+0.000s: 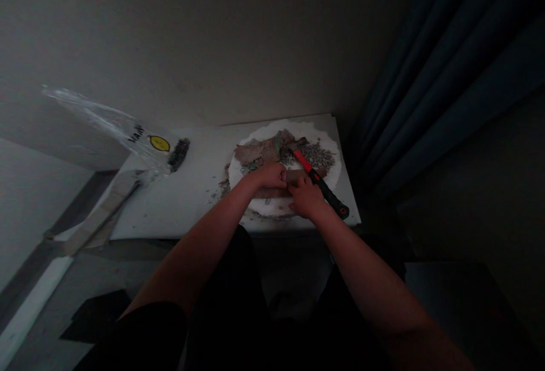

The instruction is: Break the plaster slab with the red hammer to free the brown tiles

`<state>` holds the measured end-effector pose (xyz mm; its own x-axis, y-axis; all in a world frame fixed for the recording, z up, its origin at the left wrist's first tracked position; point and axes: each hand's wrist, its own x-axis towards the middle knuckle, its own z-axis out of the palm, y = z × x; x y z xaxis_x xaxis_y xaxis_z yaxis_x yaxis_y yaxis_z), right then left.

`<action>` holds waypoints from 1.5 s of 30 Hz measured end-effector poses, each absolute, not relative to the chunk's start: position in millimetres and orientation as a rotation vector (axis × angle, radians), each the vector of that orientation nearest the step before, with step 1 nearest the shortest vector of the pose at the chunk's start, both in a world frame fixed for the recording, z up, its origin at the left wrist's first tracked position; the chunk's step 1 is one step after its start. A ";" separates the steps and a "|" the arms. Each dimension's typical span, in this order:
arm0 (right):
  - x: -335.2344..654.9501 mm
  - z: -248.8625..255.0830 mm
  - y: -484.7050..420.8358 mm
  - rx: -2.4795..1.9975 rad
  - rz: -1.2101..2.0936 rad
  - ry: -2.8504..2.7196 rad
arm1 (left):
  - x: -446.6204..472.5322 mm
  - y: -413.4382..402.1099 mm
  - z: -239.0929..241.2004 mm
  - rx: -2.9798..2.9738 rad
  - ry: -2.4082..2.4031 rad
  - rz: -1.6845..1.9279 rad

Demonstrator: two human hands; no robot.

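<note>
Left grip [271,176]: fingers curled in at the near edge of a brown strip [294,176]; too dark to tell whether they are clenched on it or only pressing. Right grip [307,196]: fingertips bent down at the same strip, nearly meeting the left; whether they grasp it, cannot tell. The strip lies low between the two hands, over the near half of a round white sheet [304,127] with an uneven edge.

A hammer [326,189] lies slantwise just beside the right hand, red shaft toward the wall, black handle toward the person. Its head end sits in dim light near the rubble. Grey gravel [322,158] is spread on the sheet beyond the shaft. A larger brown piece [259,151] lies beyond the left hand, rough-edged.

The sheet rests on a white surface [204,161]; loose crumbs are scattered left of it. Farther left, a clear plastic bag [147,139] with a yellow label [159,143] holds dark bits at its end. Wall [255,36] behind; dark curtain [451,70] at right.
</note>
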<state>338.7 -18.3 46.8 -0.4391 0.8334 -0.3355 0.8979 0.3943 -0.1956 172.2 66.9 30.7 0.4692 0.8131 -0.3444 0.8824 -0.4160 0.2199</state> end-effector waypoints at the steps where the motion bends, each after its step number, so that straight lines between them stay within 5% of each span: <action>1: 338.7 46.3 -18.2 1.550 -0.519 2.470 | 172.9 67.1 31.3 2.355 1.428 -0.266; 45: 339.0 45.3 -18.6 1.538 -0.524 2.461 | 176.3 97.5 35.4 2.174 1.326 -0.564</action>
<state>339.0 -18.6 45.3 -0.4426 0.8282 -0.3438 0.8964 0.3986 -0.1938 176.3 97.5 35.4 0.4319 0.6788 -0.5938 0.8986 -0.3802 0.2191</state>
